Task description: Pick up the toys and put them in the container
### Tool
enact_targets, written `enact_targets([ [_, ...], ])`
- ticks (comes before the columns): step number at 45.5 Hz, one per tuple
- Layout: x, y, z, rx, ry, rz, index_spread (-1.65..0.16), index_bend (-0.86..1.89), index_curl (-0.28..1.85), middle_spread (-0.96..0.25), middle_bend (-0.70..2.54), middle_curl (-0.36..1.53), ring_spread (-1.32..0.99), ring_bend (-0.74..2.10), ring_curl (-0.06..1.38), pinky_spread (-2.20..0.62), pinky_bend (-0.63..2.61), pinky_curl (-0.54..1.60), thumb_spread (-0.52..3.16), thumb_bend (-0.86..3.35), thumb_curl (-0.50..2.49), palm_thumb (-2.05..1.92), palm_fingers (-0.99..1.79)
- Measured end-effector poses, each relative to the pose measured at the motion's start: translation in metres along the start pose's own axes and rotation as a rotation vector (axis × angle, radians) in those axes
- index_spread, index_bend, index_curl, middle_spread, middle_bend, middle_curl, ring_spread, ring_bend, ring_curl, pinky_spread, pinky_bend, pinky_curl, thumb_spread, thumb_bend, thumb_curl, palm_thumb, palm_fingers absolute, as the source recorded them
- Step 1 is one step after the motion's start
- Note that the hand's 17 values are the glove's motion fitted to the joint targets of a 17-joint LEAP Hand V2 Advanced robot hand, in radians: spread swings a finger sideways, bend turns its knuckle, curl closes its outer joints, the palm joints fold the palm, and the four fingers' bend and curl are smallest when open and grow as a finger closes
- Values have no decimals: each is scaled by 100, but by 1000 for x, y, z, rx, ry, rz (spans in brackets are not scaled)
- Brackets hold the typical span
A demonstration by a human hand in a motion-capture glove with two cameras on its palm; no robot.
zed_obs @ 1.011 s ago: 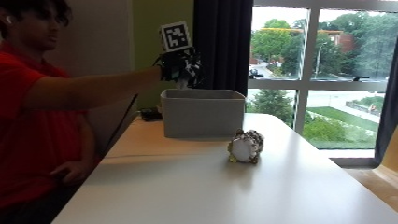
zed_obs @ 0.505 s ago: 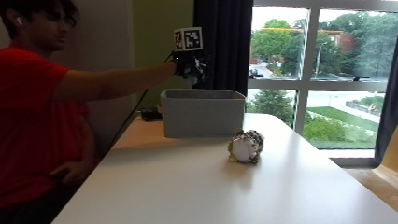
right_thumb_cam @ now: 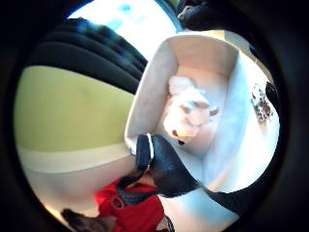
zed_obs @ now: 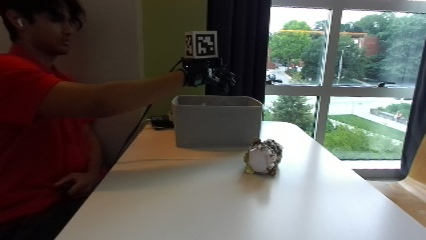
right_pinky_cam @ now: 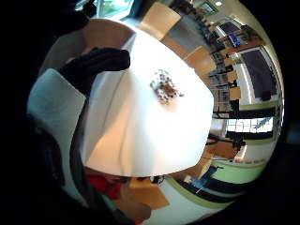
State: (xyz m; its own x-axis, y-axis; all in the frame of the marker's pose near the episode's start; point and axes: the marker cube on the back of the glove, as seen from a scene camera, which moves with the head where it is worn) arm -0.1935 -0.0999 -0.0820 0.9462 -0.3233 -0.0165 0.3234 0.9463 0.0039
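Gloved right hand (zed_obs: 208, 75) above grey container (zed_obs: 216, 121), frame centre, fingers relaxed, holding nothing. Speckled toy (zed_obs: 263, 157) on white counter (zed_obs: 200, 210); window at right.

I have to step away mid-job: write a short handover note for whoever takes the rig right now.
Hand: the black-gloved right hand hovers above the grey rectangular fabric container, fingers relaxed, holding nothing.
Things: a white plush toy lies inside the container on its floor. A speckled brown and white plush toy sits on the white table in front of the container, apart from it.
Done: the white toy is in the container.
Left: pick up the speckled toy from the table and put it in the container too.
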Motion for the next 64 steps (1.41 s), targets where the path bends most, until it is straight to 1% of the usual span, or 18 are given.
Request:
enact_targets([
  [7, 61, 32, 11, -11, 15, 31, -44, 17, 54, -14, 20, 39, -21, 68, 40, -15, 129, 41, 110, -5, 48, -4, 0],
  [12, 102, 58, 23, -58, 15, 70, -44, 19, 53, -13, 20, 39, -19, 63, 38, -10, 124, 38, 111, -5, 44, -4, -2],
  [15, 120, 72, 32, -90, 29, 118, -44, 23, 53, -12, 18, 39, -16, 52, 35, -6, 116, 36, 111, -5, 42, -5, -13],
  [16, 126, 77, 36, -97, 37, 132, -44, 22, 52, -12, 18, 38, -16, 53, 35, -6, 118, 37, 111, -5, 42, -4, -7],
  [17, 133, 82, 39, -102, 46, 142, -43, 23, 52, -11, 17, 38, -15, 49, 34, -5, 114, 35, 111, -5, 41, -5, -15],
  [20, 153, 96, 50, -113, 70, 141, -43, 21, 52, -11, 16, 37, -13, 43, 32, -2, 109, 34, 111, -5, 39, -5, -16],
  [26, 182, 103, 66, -101, 95, 200, -41, 18, 50, -10, 14, 35, -11, 34, 30, 1, 99, 31, 111, -6, 36, -6, -18],
  [28, 189, 96, 72, -94, 85, 256, -40, 16, 48, -9, 14, 34, -10, 32, 30, 2, 97, 30, 111, -6, 35, -6, -19],
  [31, 201, 77, 82, -112, 67, 414, -39, 15, 46, -9, 13, 32, -10, 30, 29, 3, 96, 30, 111, -5, 34, -5, -18],
  [32, 205, 71, 86, -134, 77, 438, -39, 15, 46, -9, 12, 32, -10, 30, 29, 3, 95, 30, 111, -5, 33, -5, -17],
  [33, 210, 66, 91, -164, 96, 436, -39, 14, 45, -9, 12, 32, -9, 29, 29, 3, 96, 30, 110, -5, 33, -4, -16],
  [37, 224, 48, 109, -252, 198, 334, -38, 11, 42, -8, 12, 30, -9, 29, 29, 4, 97, 30, 110, -4, 32, -4, -16],
  [50, 217, -24, 140, -184, 195, 310, -36, 11, 33, -7, 13, 26, -8, 29, 31, 5, 101, 32, 110, -3, 31, -2, -16],
  [54, 217, -42, 146, -107, 110, 274, -36, 11, 31, -7, 13, 26, -8, 29, 31, 5, 101, 32, 110, -4, 31, -2, -16],
  [58, 217, -61, 148, -55, 42, 304, -36, 11, 29, -7, 15, 26, -9, 32, 32, 6, 101, 33, 110, -3, 31, -2, -12],
  [61, 219, -74, 151, -85, 41, 337, -36, 14, 29, -8, 16, 26, -10, 33, 33, 5, 100, 33, 110, -3, 31, -2, -7],
  [64, 224, -79, 154, -143, 69, 330, -37, 15, 28, -8, 16, 26, -10, 33, 33, 5, 102, 33, 111, -3, 31, -1, -6],
])
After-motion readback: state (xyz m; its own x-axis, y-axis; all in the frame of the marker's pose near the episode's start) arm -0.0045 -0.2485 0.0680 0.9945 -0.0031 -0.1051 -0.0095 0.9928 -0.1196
